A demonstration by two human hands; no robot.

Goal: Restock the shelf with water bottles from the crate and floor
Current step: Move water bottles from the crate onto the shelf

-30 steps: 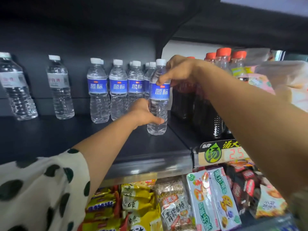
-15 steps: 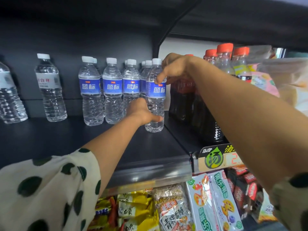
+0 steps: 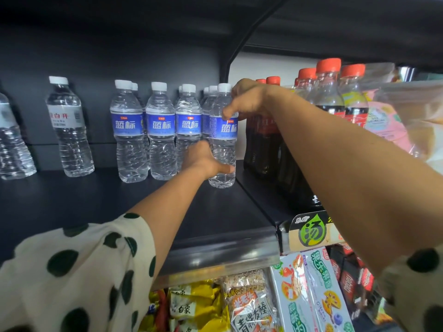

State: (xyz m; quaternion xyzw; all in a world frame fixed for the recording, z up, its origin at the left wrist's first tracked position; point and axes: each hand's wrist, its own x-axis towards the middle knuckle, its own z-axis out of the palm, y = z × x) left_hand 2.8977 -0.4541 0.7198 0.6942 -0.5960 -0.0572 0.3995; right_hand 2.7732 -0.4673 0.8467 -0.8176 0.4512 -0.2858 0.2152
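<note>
A blue-labelled water bottle stands upright on the black shelf, at the right end of a row of several matching blue-labelled bottles. My left hand grips its lower body, thumb across the front. Higher up, my right hand holds the bottle's shoulder just under the white cap. More bottles stand behind the front row, partly hidden.
Two clear bottles with white labels stand further left on the shelf. Dark cola bottles with red caps fill the section to the right. Snack packets lie on the shelf below. The shelf front has a plastic price rail.
Both hands have pushed the held bottle further back, nearly into line with the row of blue-labelled bottles. The camera has shifted, so everything sits slightly left and lower.
</note>
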